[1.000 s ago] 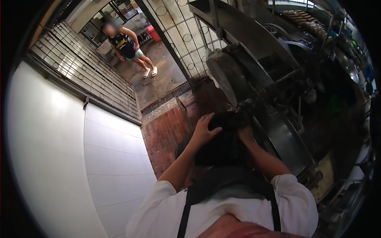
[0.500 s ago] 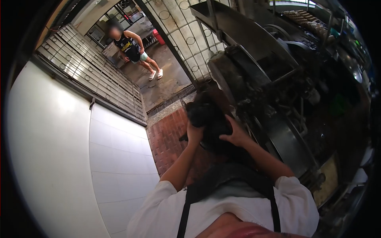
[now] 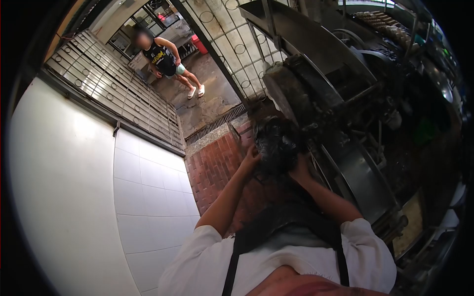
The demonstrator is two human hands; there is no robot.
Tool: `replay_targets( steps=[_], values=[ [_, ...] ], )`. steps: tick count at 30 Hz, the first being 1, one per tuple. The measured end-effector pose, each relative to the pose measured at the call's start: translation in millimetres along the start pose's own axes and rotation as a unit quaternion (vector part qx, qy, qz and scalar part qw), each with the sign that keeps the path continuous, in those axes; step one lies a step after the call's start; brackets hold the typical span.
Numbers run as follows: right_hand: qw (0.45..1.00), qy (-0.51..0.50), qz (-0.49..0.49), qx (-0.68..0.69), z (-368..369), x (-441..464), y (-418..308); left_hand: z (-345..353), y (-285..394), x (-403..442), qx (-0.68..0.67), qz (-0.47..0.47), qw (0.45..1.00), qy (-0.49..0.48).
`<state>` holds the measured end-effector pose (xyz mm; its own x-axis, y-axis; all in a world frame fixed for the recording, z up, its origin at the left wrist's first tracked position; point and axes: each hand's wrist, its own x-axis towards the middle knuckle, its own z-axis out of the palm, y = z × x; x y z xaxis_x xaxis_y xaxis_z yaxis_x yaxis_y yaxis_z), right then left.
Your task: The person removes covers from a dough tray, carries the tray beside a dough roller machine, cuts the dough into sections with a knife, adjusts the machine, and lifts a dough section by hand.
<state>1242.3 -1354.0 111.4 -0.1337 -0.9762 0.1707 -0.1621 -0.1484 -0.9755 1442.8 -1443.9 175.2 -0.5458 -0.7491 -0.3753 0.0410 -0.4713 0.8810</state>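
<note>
The black bundle [image 3: 277,145] is just towards three o'clock from the middle of the view, between the person's two hands and above the brick floor [image 3: 213,165]. Its crinkled, shiny surface looks like thin plastic, so I judge it soft, ready to crease and somewhat slippery; whether it is heavy or light cannot be told, and its contents are hidden. Since such a skin could tear under a fingertip pinch, a broad hold low on two opposite sides seems best. The left hand [image 3: 252,158] is at the bundle's eight o'clock, its fingers bent in and gripping that edge. The right hand [image 3: 300,171] is at about five o'clock, touching the lower side; its fingers are mostly lost in shadow, so I cannot tell whether they are spread or closed. Farther out, dark metal machinery [image 3: 363,172] stands at four o'clock, and a round-sided drum [image 3: 281,89] sits near twelve. A white wall [image 3: 64,172] fills nine o'clock, and another person [image 3: 165,59] stands beyond the doorway at ten to eleven.
</note>
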Motion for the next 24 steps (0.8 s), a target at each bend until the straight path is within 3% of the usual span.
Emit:
replay_targets(
  steps=[1,2,4,6,9,12,15,17,19,20,21,22,23,24],
  values=[
    [0.972,0.021,0.046,0.228,5.4,0.4,-5.2,-2.2,-3.4,-5.7,0.011,-0.008,0.999,-0.032],
    [0.891,0.04,0.089,0.443,16.7,-1.7,-15.6,0.9,-8.8,-13.3,-0.058,-0.026,0.997,-0.038],
    [0.836,0.022,0.093,0.541,25.2,1.9,-25.6,11.4,-17.3,-22.0,-0.193,-0.059,0.978,-0.051],
    [0.944,-0.049,0.023,0.324,21.6,16.7,-30.3,0.8,-28.2,-8.6,-0.243,-0.025,0.97,-0.009],
    [0.99,-0.133,0.053,-0.003,-3.1,15.1,-75.4,-8.1,-22.4,-1.6,-0.241,0.042,0.969,0.042],
    [0.999,0.006,0.001,-0.041,-17.8,-6.1,-57.3,-22.5,5.1,-4.8,-0.268,0.105,0.957,0.027],
    [0.973,0.029,0.103,0.205,-27.2,-24.9,19.6,-37.0,28.8,-6.7,-0.259,0.13,0.957,0.031],
    [0.917,0.028,0.257,0.304,-22.7,-35.4,-32.4,-25.6,43.8,-15.0,-0.256,0.146,0.955,0.027],
    [0.92,0.006,0.228,0.32,-13.8,-35.7,-38.1,-31.7,25.3,-7.6,-0.246,0.118,0.961,0.042],
    [0.951,-0.014,0.122,0.285,-3.9,-26.2,-24.5,-23.5,23.7,-8.4,-0.24,0.103,0.964,0.049],
    [0.948,-0.017,0.11,0.298,-3.7,-20.2,-12.4,-11.8,19.8,-8.8,0.019,0.261,0.955,0.142],
    [0.945,-0.022,0.099,0.311,-3.9,-12.4,-9.1,0.3,22.7,-9.6,0.114,0.293,0.937,0.152],
    [0.908,-0.002,0.18,0.377,-8.7,0.7,-23.6,8.0,26.1,-11.7,0.153,0.297,0.934,0.127],
    [0.86,0.025,0.257,0.441,-23.3,1.2,-29.7,16.2,31.0,-11.8,0.115,0.249,0.961,0.042]
  ],
)
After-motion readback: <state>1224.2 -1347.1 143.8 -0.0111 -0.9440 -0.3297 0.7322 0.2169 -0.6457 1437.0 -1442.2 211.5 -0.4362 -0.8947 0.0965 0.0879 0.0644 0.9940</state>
